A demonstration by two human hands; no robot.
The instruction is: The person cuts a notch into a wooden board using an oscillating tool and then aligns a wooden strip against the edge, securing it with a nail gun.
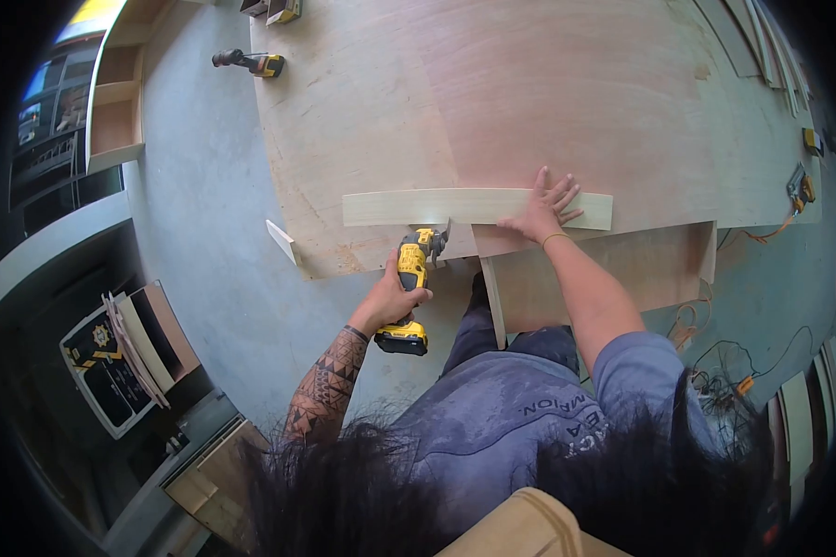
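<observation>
My left hand (390,302) is wrapped round the grip of a yellow and black cordless power saw (412,264). Its thin blade (448,232) stands right at the lower edge of a pale wooden strip (418,206). My right hand (543,213) lies flat on the strip towards its right end, fingers spread, pressing over its edge. The strip rests along the near side of a large plywood sheet (529,102). Below the saw's handle its battery (402,338) sticks out towards me.
A plywood box (604,278) juts out under the sheet's near edge, by my legs. Another cordless tool (251,63) lies at the sheet's far left corner. An offcut (281,243) points out at left. At right are an orange-handled tool (799,188) and cords (748,371) on the floor.
</observation>
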